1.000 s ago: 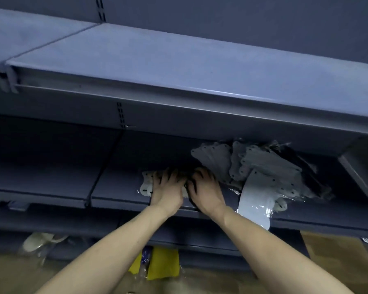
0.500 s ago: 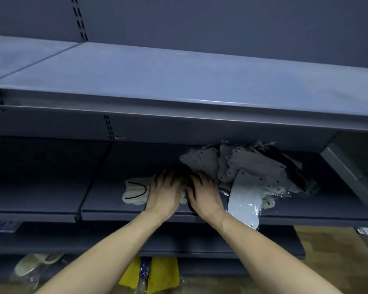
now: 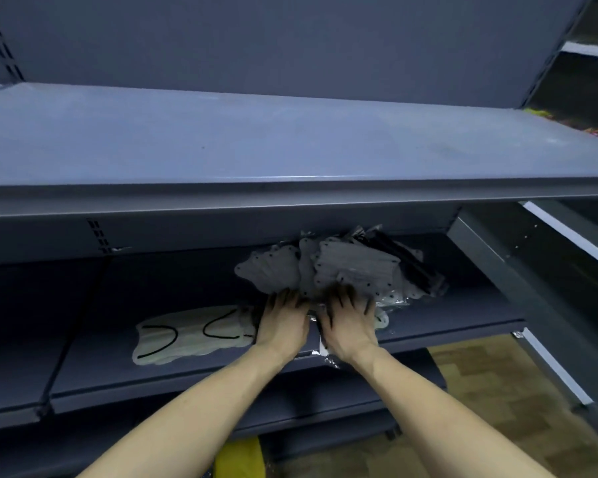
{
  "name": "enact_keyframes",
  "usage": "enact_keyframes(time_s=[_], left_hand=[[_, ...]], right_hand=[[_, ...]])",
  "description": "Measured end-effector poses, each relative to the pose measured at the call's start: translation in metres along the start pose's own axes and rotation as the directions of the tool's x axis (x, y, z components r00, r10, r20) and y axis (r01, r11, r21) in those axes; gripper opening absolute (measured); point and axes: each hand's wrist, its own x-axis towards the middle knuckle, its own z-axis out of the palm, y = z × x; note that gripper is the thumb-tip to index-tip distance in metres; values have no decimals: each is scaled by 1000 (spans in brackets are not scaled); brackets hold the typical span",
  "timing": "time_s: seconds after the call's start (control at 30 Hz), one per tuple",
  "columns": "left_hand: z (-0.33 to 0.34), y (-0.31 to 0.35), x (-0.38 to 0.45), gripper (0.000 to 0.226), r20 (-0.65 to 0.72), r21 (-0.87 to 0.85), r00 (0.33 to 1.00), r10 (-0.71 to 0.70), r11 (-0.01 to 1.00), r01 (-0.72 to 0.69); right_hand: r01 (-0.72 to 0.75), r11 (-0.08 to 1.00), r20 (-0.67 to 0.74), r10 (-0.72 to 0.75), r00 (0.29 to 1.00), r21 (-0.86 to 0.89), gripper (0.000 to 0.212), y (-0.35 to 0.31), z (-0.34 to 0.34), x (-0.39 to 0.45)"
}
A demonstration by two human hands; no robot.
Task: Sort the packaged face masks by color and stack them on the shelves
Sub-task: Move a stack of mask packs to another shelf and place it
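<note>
On the middle shelf (image 3: pixel 118 381) lies a loose pile of grey packaged masks (image 3: pixel 346 270), with black masks (image 3: pixel 396 250) at its back right. To the left a flat stack of pale masks with black ear loops (image 3: pixel 187 336) lies on the shelf. My left hand (image 3: pixel 282 320) rests flat between that stack and the pile, fingers spread and reaching the pile's front edge. My right hand (image 3: pixel 349 324) presses, fingers spread, on a clear-wrapped mask (image 3: pixel 382 319) at the pile's front. What lies under both palms is hidden.
The upper shelf (image 3: pixel 290 143) overhangs the pile closely. A slanted metal upright (image 3: pixel 497 270) bounds the shelf on the right. Lower shelves (image 3: pixel 325 419) sit beneath my forearms, with a yellow item (image 3: pixel 239 457) on the floor and wooden flooring (image 3: pixel 497 391) at right.
Both hands slid right and deeper, up to the grey pile. The white wrapped mask that hung over the shelf edge now lies under my right hand. The pale stack stands uncovered.
</note>
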Motion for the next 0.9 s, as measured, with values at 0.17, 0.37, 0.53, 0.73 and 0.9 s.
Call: enact_keyframes(time_s=[0.17,0.37,0.53,0.73,0.9], left_hand=[[9,9,-1,18,2,42,998,-68,997,68],[11,7,-7,16,-69,69,995,-66,995,71],[15,7,-10,18,-75,104,994,-81,991,89],[16,6,-15,15,-87,145,993,-77,985,89],[14,6,-17,18,-48,160,994,-97,982,103]], right_hand=[[65,998,33,-64,997,-21,58,12,2,20],[106,994,81,-105,991,-14,66,19,-2,48],[136,991,-42,-136,990,10,55,5,-10,48],[364,931,-246,-352,903,3,43,2,12,33],[261,965,-8,-261,965,-18,62,8,2,40]])
